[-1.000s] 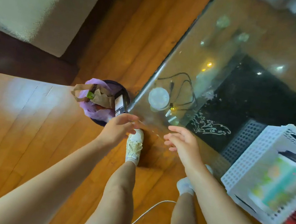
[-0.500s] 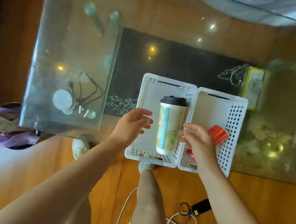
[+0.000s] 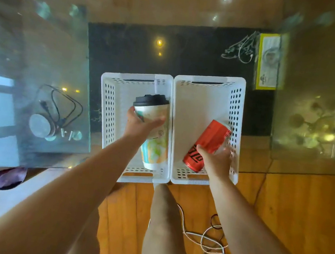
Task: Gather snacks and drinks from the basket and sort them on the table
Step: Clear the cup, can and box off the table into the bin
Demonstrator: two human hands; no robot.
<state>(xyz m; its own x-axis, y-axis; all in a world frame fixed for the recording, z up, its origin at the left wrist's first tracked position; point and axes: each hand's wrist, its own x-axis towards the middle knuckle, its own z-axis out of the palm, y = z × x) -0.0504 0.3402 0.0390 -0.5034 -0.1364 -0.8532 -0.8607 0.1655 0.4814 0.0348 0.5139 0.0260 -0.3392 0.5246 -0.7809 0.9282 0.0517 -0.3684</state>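
Two white perforated plastic baskets stand side by side, touching, at the near edge of the glass-topped desk (image 3: 307,158). In the left basket (image 3: 110,102) lies a tall paper cup with a black lid (image 3: 152,120); the left hand (image 3: 141,125) wraps its thumb and fingers round the cup's upper part, just under the lid. In the right basket (image 3: 206,102) the right hand (image 3: 217,161) grips a red drinks can (image 3: 209,143) at its lower half, the can tilted with its top toward the far right wall.
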